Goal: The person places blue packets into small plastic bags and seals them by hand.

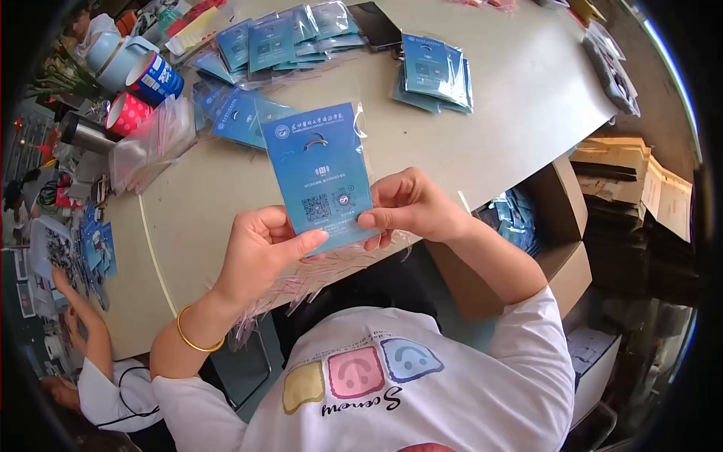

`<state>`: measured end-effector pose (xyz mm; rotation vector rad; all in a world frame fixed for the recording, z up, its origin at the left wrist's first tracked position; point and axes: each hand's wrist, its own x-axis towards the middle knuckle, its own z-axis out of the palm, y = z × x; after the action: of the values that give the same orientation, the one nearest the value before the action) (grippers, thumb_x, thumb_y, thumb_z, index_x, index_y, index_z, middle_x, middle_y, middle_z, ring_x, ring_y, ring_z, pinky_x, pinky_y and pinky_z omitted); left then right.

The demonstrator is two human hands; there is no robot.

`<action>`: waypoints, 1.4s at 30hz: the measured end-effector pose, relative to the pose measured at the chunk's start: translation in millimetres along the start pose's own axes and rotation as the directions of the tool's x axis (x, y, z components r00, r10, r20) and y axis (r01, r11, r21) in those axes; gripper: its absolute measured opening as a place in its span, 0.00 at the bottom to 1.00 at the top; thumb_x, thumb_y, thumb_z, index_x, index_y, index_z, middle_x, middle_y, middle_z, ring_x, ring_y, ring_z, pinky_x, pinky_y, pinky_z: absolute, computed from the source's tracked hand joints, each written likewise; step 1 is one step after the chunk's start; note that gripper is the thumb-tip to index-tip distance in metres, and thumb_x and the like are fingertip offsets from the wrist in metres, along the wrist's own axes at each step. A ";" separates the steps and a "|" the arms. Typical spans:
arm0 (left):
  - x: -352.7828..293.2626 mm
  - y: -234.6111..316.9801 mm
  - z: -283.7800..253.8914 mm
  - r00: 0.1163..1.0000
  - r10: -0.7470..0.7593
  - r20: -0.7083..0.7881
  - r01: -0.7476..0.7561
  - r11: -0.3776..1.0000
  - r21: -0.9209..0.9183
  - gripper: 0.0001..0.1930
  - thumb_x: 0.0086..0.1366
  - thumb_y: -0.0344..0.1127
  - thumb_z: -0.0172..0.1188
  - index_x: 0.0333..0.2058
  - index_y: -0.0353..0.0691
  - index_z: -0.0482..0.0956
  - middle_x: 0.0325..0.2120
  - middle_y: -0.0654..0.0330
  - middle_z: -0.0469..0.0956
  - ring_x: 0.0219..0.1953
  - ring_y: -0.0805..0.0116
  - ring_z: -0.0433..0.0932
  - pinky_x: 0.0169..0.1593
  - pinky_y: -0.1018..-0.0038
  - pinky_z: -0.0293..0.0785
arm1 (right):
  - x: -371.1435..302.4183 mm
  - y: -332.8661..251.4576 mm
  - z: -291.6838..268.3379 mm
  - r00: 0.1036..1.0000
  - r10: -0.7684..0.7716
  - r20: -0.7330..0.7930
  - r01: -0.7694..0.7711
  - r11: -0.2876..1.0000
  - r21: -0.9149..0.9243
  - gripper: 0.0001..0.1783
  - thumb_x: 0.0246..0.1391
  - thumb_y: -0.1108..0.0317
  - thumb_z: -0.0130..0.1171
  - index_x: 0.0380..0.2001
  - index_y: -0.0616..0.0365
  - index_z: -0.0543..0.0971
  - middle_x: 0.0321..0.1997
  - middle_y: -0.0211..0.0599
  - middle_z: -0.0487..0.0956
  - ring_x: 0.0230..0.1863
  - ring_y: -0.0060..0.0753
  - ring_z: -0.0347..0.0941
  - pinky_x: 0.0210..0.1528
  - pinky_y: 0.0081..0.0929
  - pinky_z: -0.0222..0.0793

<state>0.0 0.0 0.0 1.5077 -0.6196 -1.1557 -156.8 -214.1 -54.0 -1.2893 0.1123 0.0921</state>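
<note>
Between my two hands a blue printed card in a clear plastic sleeve [320, 166] is held up over the table's near edge. A small metal ring shows near its top, and two square codes lower down. My left hand [263, 245] pinches the lower left corner, thumb across the front. The lower right edge is gripped by my right hand [410, 207], its thumb also on the front. Behind the held card, more blue sleeved cards [237, 117] lie on the table. A stack of the same cards [435, 71] sits farther right.
A larger pile of sleeved cards [290, 38] is at the back. Clear plastic bags [154, 143], a red dotted cup [128, 113] and a blue jug [120, 56] stand left. An open cardboard box [565, 196] holding blue packets is at right. Another person's arm [94, 324] works at far left.
</note>
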 end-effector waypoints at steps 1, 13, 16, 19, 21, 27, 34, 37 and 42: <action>-0.8 -0.4 -3.0 1.000 -0.002 0.017 0.002 1.000 -0.020 0.10 0.66 0.25 0.67 0.44 0.29 0.85 0.38 0.56 0.86 0.38 0.74 0.84 0.44 0.75 0.84 | 3.4 3.9 -1.2 0.999 -0.013 0.031 0.012 0.999 0.044 0.11 0.66 0.66 0.63 0.42 0.65 0.84 0.32 0.36 0.86 0.35 0.22 0.84 0.38 0.18 0.79; 151.7 18.4 56.2 0.964 0.238 0.115 -0.252 0.960 0.125 0.13 0.66 0.38 0.68 0.37 0.31 0.83 0.30 0.60 0.84 0.29 0.74 0.83 0.31 0.77 0.81 | -13.1 -14.5 -86.5 0.702 -0.428 -0.569 0.343 0.904 -0.256 0.24 0.68 0.74 0.55 0.64 0.68 0.70 0.34 0.37 0.83 0.28 0.24 0.80 0.30 0.20 0.76; 209.7 27.6 62.6 0.965 0.230 0.123 -0.255 0.932 0.259 0.21 0.63 0.45 0.70 0.44 0.31 0.81 0.34 0.57 0.83 0.35 0.70 0.82 0.38 0.72 0.80 | -6.2 -35.0 -125.5 0.689 -0.371 -0.623 0.174 0.919 -0.354 0.23 0.68 0.70 0.55 0.63 0.68 0.71 0.35 0.36 0.81 0.27 0.21 0.77 0.29 0.19 0.73; 253.5 4.8 81.7 0.955 0.293 -0.045 -0.219 0.798 0.561 0.37 0.57 0.53 0.72 0.55 0.31 0.73 0.49 0.47 0.77 0.52 0.59 0.76 0.55 0.62 0.73 | -13.7 -22.9 -180.2 0.615 -0.475 -0.629 -0.116 0.734 -0.669 0.27 0.66 0.63 0.59 0.63 0.69 0.71 0.42 0.41 0.80 0.36 0.25 0.78 0.34 0.24 0.74; 281.5 -5.1 101.7 0.880 0.444 -0.172 -0.174 0.635 0.753 0.46 0.54 0.57 0.73 0.62 0.31 0.66 0.58 0.41 0.71 0.62 0.53 0.69 0.64 0.57 0.66 | -25.4 14.4 -237.4 0.377 -0.811 -0.448 -0.395 0.296 -0.870 0.36 0.63 0.52 0.65 0.64 0.68 0.70 0.54 0.45 0.77 0.48 0.30 0.75 0.42 0.29 0.74; 330.2 -20.3 134.4 0.919 0.187 -0.347 0.047 0.822 0.567 0.54 0.53 0.58 0.71 0.67 0.27 0.56 0.65 0.38 0.64 0.69 0.47 0.62 0.70 0.58 0.60 | -0.2 3.9 -215.0 0.539 -0.242 -0.807 -0.108 0.930 -0.351 0.47 0.58 0.52 0.70 0.70 0.65 0.59 0.46 0.38 0.78 0.41 0.27 0.75 0.37 0.26 0.73; 350.8 -8.3 137.7 0.982 0.058 -0.182 -0.001 0.954 0.299 0.44 0.56 0.49 0.72 0.63 0.27 0.62 0.58 0.45 0.75 0.56 0.54 0.79 0.57 0.62 0.77 | 14.4 -1.6 -243.1 0.708 0.093 -0.700 0.025 0.987 0.157 0.30 0.57 0.58 0.71 0.58 0.57 0.71 0.44 0.35 0.80 0.33 0.20 0.76 0.25 0.21 0.63; 338.5 0.6 149.0 1.000 -0.013 0.002 0.013 1.000 -0.006 0.38 0.61 0.44 0.69 0.62 0.28 0.63 0.57 0.48 0.75 0.53 0.59 0.81 0.53 0.64 0.80 | 8.7 -12.2 -234.9 0.721 0.176 -0.670 0.040 0.955 0.294 0.27 0.58 0.57 0.71 0.54 0.56 0.73 0.45 0.36 0.80 0.36 0.24 0.78 0.25 0.22 0.67; 330.0 -15.5 143.4 0.999 0.017 -0.032 -0.019 0.998 -0.054 0.32 0.68 0.48 0.61 0.62 0.33 0.66 0.55 0.51 0.75 0.56 0.63 0.78 0.54 0.63 0.78 | 10.4 -19.9 -206.7 0.684 0.107 -0.721 0.062 0.977 0.204 0.25 0.62 0.60 0.67 0.57 0.58 0.71 0.50 0.38 0.80 0.47 0.35 0.81 0.46 0.37 0.82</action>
<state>-3.1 -340.7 -116.8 1.4686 -0.5744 -1.1242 -150.4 -418.2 -93.0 -1.0383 0.8161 -0.4231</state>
